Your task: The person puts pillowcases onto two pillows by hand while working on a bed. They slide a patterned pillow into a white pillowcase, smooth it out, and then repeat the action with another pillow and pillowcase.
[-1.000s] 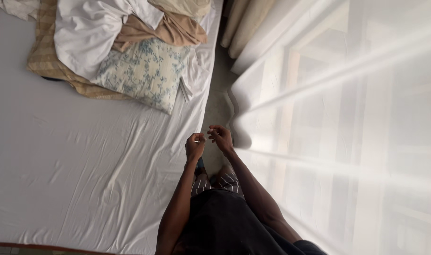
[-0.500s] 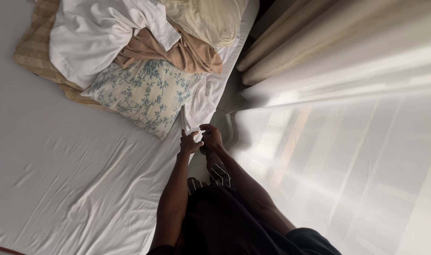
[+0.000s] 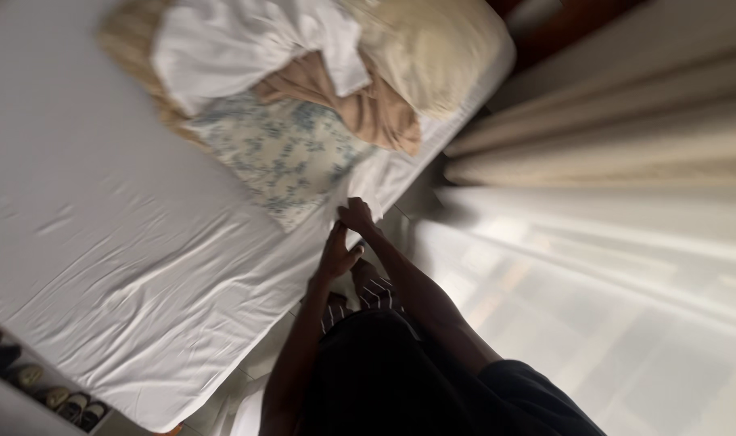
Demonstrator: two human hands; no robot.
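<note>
The white bed sheet [image 3: 134,266] covers the mattress as a smooth, pale layer with shallow creases — its long axis runs from lower left to upper right across the head view, with the far end under a pile of bedding. Both hands meet at the sheet's near edge, beside the corner of the floral pillow [image 3: 283,153]. The right hand [image 3: 357,215] rests on that edge with its fingers curled down onto the cloth; motion blur prevents telling whether they pinch it. The left hand [image 3: 337,255] sits just below, fingers loosely extended and lying against the sheet's side. A tan cloth [image 3: 368,109], a crumpled white cloth [image 3: 247,44] and a cream pillow [image 3: 437,48] lie behind the floral pillow. Sheer curtains [image 3: 610,266] hang at right.
</note>
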